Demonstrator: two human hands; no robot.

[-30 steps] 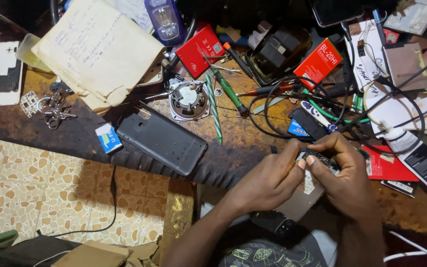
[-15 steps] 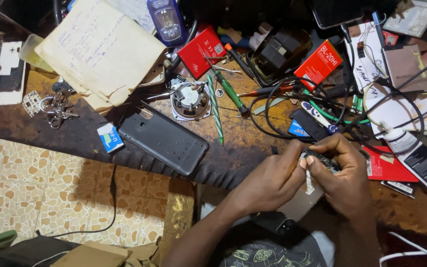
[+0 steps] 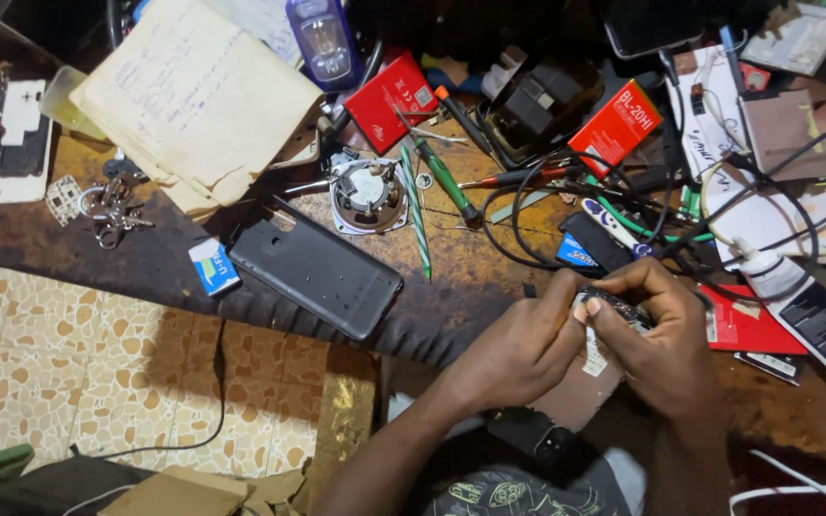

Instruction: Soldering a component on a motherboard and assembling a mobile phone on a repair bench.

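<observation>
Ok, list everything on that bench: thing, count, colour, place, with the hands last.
phone back cover: one, dark grey, front middle of bench
paper notebook: one, cream, back left
red boxes: two, back middle and right of it
round metal part: one, silver, centre
green-handled screwdriver: one, right of the round part
keys: one bunch, metal, left
white phone: one, far left edge
small blue and white packet: one, left of the back cover
black cables: several, tangled, right
white tube: one, black label, far right
small dark component: one, pinched between both hands
left hand: on the component
right hand: on the component
</observation>
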